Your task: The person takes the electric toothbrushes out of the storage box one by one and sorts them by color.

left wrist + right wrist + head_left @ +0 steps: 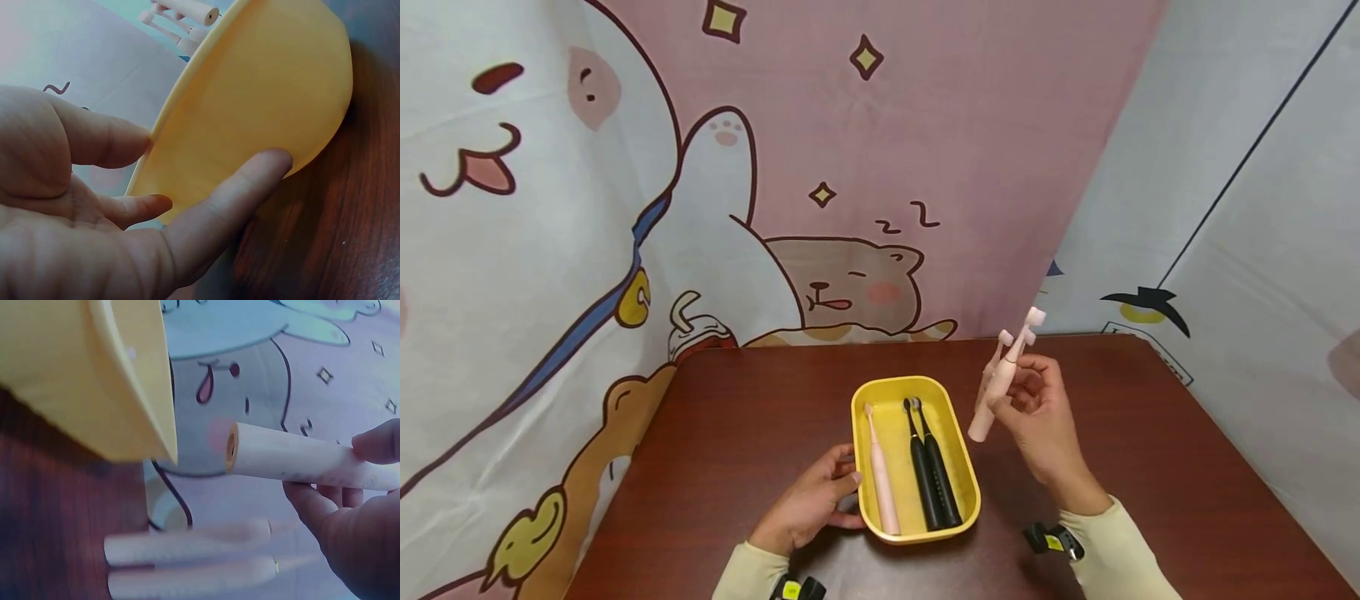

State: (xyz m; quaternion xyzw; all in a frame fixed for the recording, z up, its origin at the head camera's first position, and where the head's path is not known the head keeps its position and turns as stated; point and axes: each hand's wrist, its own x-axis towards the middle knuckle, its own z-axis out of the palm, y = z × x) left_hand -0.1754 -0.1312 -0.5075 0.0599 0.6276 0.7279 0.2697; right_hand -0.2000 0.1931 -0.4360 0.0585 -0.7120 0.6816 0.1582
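Observation:
My right hand [1041, 412] pinches a pale pink electric toothbrush [997, 400] between thumb and fingers, its brush head tilted up, to the right of a yellow tray [967, 450]. Behind it two more pale pink toothbrushes [187, 550] stand upright on the table. Beside the tray's left wall, my left hand [812, 500] touches it with fairly straight fingers [250, 178], fingertips on the outer side and at the rim. Inside the tray lie a pink toothbrush [882, 479] on the left and two black toothbrushes [925, 479] side by side on the right.
The tray sits on a dark red-brown wooden table [760, 408]. A cartoon-printed cloth [985, 167] hangs behind the table's far edge and along its sides. Each wrist wears a black strap device [1054, 542].

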